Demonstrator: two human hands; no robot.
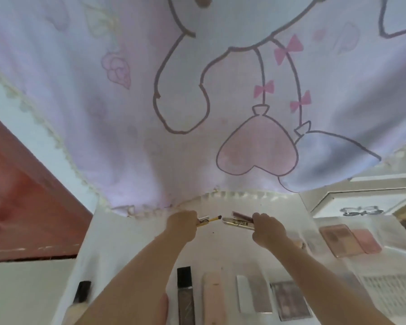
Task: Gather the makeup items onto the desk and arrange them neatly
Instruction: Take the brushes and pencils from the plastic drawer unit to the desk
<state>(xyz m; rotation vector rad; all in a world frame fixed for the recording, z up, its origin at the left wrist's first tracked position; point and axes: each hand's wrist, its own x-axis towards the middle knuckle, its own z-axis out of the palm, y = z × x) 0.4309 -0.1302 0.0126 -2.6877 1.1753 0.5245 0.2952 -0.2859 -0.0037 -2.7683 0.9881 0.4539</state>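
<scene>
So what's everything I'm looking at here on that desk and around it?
Curtain: one, pale lilac with cartoon print, hanging behind the desk.
Desk: one, white, centre.
Makeup brush: one, gold handle, in left hand.
Slim tubes: a few, silver and mauve, in right hand.
Dark tube: one, black-capped, near edge.
Pink case: one, beside dark tube.
White and silver case: one, right of the pink case.
Eyeshadow palette: one, mauve, right of that.
Pink palettes: two, far right.
Black-capped bottle: one, left edge.
Left hand: gripping.
Right hand: gripping.
</scene>
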